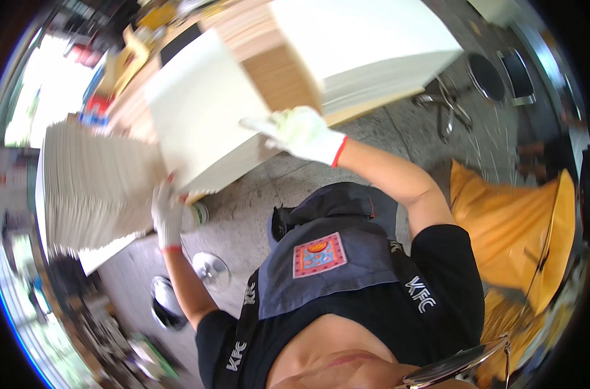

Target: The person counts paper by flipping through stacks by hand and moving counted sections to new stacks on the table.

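Observation:
A stack of white paper sheets (207, 97) lies on the wooden table in front of me. My right hand (301, 135), in a white glove with a red cuff, is at the stack's near right edge. Its fingers stretch out leftward over the top sheet, apart from each other. My left hand (168, 217), gloved the same way, reaches up to the stack's near left corner. Its fingertips are blurred and partly hidden there, so their grip does not show. Beside that hand rises a tall pile of sheets (100, 188) with uneven, layered edges.
A larger white paper stack (373, 39) stands to the right on the wooden table (278, 78). Boxes and a yellow tray (131, 61) crowd the far left. A black round stool (485, 78) and an orange-yellow cover (502, 227) are at right. A metal stool base (210, 269) is below.

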Demonstrator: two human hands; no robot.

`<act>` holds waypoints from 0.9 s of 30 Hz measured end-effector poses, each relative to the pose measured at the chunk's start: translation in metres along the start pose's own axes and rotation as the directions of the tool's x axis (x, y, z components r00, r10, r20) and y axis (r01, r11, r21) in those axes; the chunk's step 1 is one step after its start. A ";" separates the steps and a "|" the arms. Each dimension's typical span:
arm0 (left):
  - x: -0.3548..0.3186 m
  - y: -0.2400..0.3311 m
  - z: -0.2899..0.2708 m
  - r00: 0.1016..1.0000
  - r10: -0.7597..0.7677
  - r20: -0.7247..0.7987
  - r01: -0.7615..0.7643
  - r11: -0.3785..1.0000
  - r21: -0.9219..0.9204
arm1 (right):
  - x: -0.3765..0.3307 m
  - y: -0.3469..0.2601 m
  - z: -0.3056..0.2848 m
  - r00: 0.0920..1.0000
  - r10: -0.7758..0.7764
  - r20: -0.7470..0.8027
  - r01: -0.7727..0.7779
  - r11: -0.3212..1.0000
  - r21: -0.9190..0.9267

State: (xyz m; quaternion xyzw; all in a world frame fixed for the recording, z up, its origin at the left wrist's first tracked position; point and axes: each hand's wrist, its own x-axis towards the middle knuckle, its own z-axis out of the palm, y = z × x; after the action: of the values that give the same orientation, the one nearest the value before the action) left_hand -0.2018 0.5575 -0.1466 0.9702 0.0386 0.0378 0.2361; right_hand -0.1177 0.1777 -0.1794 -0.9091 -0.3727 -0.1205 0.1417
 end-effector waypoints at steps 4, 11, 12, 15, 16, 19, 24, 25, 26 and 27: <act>-0.048 -0.027 0.068 0.822 -0.103 -0.560 -0.113 0.934 -0.338 | -0.122 0.035 0.028 0.937 0.347 0.040 -0.348 0.914 0.210; -0.142 -0.151 0.135 0.670 -0.679 0.301 0.712 0.702 -0.001 | -0.487 0.078 0.123 0.162 0.940 0.301 -0.985 0.171 -0.003; -0.143 -0.149 0.128 0.578 -0.728 0.369 0.747 0.654 0.121 | -0.522 0.064 0.122 0.004 0.945 0.328 -0.993 0.042 -0.107; -0.098 -0.142 0.125 0.507 -0.712 0.486 0.669 0.680 0.298 | -0.636 -0.025 0.210 -0.148 0.880 0.451 -0.983 -0.083 -0.162; -0.105 -0.140 0.129 0.485 -0.716 0.503 0.670 0.674 0.313 | -0.658 -0.035 0.241 -0.105 0.852 0.513 -0.982 -0.007 -0.188; -0.077 -0.128 0.090 0.499 -0.687 0.529 0.579 0.718 0.386 | -0.515 -0.108 0.208 -0.200 0.559 0.805 -0.968 0.015 -0.251; -0.059 -0.117 0.100 0.538 -0.601 0.592 0.466 0.796 0.385 | -0.485 -0.227 0.348 -0.206 0.388 0.898 -0.955 0.120 -0.271; -0.061 -0.115 0.110 0.541 -0.590 0.599 0.454 0.805 0.383 | -0.481 -0.236 0.354 -0.247 0.352 0.903 -0.951 0.088 -0.295; -0.061 -0.114 0.111 0.547 -0.580 0.603 0.443 0.813 0.379 | -0.478 -0.243 0.358 -0.292 0.307 0.906 -0.943 0.063 -0.326; -0.062 -0.111 0.115 0.557 -0.571 0.603 0.431 0.819 0.379 | -0.477 -0.250 0.363 -0.338 0.255 0.906 -0.932 0.046 -0.361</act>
State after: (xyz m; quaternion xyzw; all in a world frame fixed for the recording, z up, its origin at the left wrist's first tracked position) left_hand -0.2590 0.5978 -0.3032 0.8764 0.2260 -0.4011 0.1411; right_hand -0.5854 0.1676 -0.6301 -0.6882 0.2654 0.6360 0.2267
